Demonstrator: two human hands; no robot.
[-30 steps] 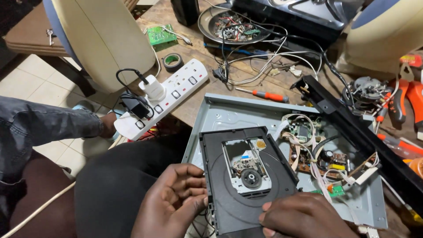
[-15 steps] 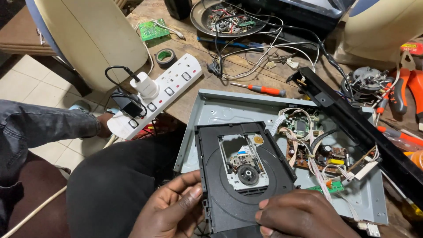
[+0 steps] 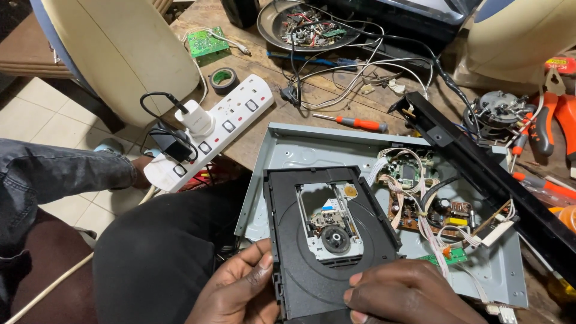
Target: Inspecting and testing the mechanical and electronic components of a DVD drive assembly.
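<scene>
Black disc drive (image 3: 327,240) lying over the near left corner of the open grey chassis (image 3: 492,276). Left hand (image 3: 240,294) and right hand (image 3: 408,297) pinch its near edge, fingers curled closed on the frame. Likely light, stiff plastic; the exposed lens and spindle look fragile, so the side rims seem the best hold.

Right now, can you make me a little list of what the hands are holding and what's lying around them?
left hand: grips the left edge of the black disc drive
right hand: grips the drive's lower right edge
drive position: tilted over the open grey metal case
inside case: circuit boards with white wires
on bench: white power strip, orange-handled screwdriver, tape roll
</scene>
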